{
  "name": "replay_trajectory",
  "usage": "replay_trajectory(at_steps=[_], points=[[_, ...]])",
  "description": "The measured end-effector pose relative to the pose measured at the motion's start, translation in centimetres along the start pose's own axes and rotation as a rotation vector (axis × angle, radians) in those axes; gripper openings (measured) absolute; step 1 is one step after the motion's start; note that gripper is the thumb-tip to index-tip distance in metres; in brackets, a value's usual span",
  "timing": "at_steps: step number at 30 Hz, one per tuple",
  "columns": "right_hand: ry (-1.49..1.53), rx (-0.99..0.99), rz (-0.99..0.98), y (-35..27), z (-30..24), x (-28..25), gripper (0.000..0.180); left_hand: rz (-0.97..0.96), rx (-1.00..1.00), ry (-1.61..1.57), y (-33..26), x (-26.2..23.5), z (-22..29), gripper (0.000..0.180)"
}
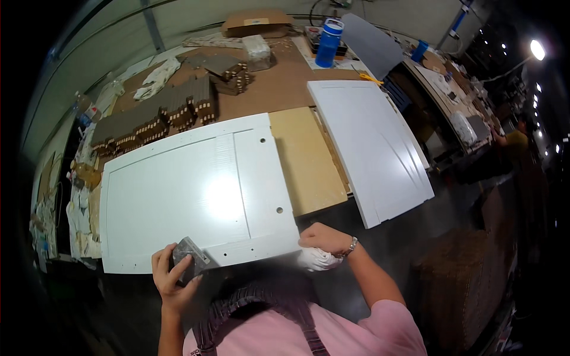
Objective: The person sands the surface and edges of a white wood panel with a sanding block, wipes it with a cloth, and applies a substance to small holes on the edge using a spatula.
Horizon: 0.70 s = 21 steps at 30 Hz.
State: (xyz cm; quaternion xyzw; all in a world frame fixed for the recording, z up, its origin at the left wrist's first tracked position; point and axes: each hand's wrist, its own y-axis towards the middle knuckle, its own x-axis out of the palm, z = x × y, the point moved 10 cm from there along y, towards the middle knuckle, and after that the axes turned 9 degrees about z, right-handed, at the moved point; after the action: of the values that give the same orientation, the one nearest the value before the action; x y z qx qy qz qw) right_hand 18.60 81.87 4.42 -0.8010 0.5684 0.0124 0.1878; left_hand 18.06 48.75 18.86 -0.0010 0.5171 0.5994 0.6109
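The left hand [169,279] has its fingers [178,274] clamped on a grey sanding block [189,256] at the near edge of the white cabinet door [190,196], the right hand [320,240] fingers curled around a white cloth [316,260] at its near corner, beyond which another white panel [371,142] lies on the bench [279,89].

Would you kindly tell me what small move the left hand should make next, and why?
Probably slide the grey sanding block along the white door panel's near edge: the left hand holds it there, while the right hand grips the panel's corner.
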Motion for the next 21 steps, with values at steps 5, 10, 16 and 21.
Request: replay_trajectory(at_steps=[5, 10, 16, 21], points=[[-0.023, -0.014, -0.066, 1.1, -0.1, 0.4, 0.040, 0.076, -0.055, 0.128, -1.2, -5.5, -2.6, 0.052], [-0.052, 0.269, 0.031, -1.0, 3.3, -1.8, 0.031, 0.145, -0.023, 0.163, -0.1, -11.3, -7.1, 0.052], [-0.551, 0.098, 0.798, -3.8, -2.9, -7.0, 0.027, 0.472, -0.306, 0.425, -5.5, -28.7, -23.1, 0.052], [-0.269, -0.199, 1.018, 2.2, -13.9, 5.2, 0.023, 0.477, -0.524, 0.551, -12.3, -31.2, -40.9, 0.050]])
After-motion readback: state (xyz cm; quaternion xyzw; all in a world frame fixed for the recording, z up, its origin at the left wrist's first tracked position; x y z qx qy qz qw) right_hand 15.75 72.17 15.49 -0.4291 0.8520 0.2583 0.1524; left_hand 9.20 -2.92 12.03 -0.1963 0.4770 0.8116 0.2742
